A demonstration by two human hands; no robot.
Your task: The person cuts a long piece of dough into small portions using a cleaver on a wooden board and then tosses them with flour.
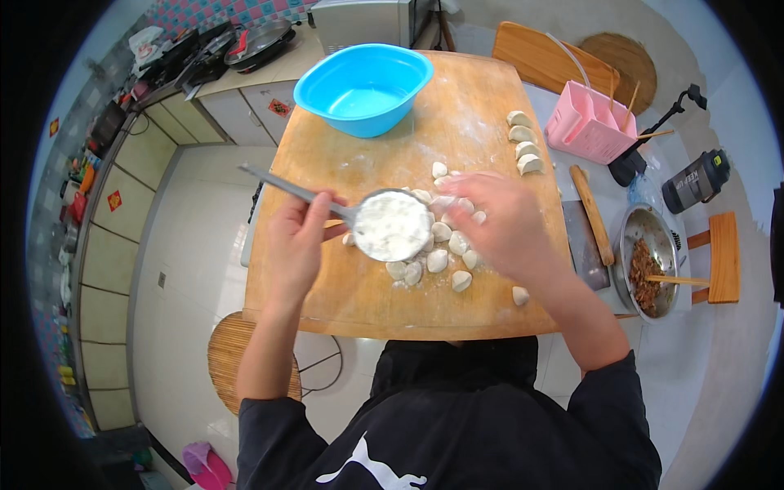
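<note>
My left hand (300,236) grips the handle of a grey ladle (288,188), whose round bowl is heaped with white flour (392,225). The ladle is held above the wooden board (343,300). My right hand (496,211) is blurred, over small dough pieces (437,261) scattered on the board, to the right of the ladle. Its fingers look apart and no held thing shows between them. Some dough pieces are hidden under the ladle and the right hand. Loose flour dusts the wood around them.
A blue plastic basin (364,92) stands at the board's far left. Several folded dumplings (525,142) line the far right edge. Beyond the right side are a cleaver (585,245), a wooden rolling pin (591,214), a steel bowl of filling (646,269) and a pink utensil holder (591,122).
</note>
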